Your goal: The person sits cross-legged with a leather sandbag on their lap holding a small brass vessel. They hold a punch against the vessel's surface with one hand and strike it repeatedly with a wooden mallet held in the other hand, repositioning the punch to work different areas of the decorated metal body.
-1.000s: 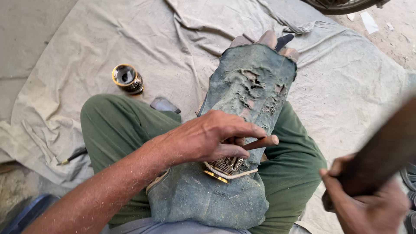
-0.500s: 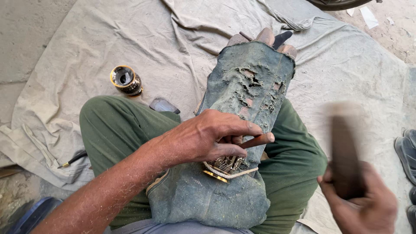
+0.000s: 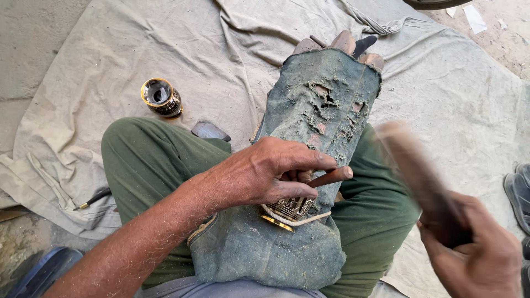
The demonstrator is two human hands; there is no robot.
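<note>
Head view looks down on a seated person's lap, where a worn, torn grey-green denim cloth (image 3: 309,165) is draped along the leg in green trousers (image 3: 149,160). The left hand (image 3: 265,174) reaches in from the lower left, forearm crossing the thigh, palm down and fingers curled; it grips a thin brown wooden-handled punch tool (image 3: 331,176) between thumb and forefingers, the handle sticking out to the right past the knuckles. Under that hand, resting on the cloth, sits a small engraved brass-coloured metal piece with a gold rim (image 3: 290,212), partly covered by the fingers, with a light cord looped around it. The right hand (image 3: 475,248) is at the lower right, clenched around the lower end of a dark wooden mallet-like stick (image 3: 414,176), which rises up and to the left toward the punch tool and is blurred; its top end is near the tool's handle but apart from it.

On the pale canvas sheet (image 3: 165,49) spread over the ground, well to the left of the hands, stands a dark glass cup with gold rim and patterned band (image 3: 160,98). A flat grey shard (image 3: 210,131) lies just beside the knee, and a thin dark pen-like tool (image 3: 93,198) lies at the left on the sheet's edge.
</note>
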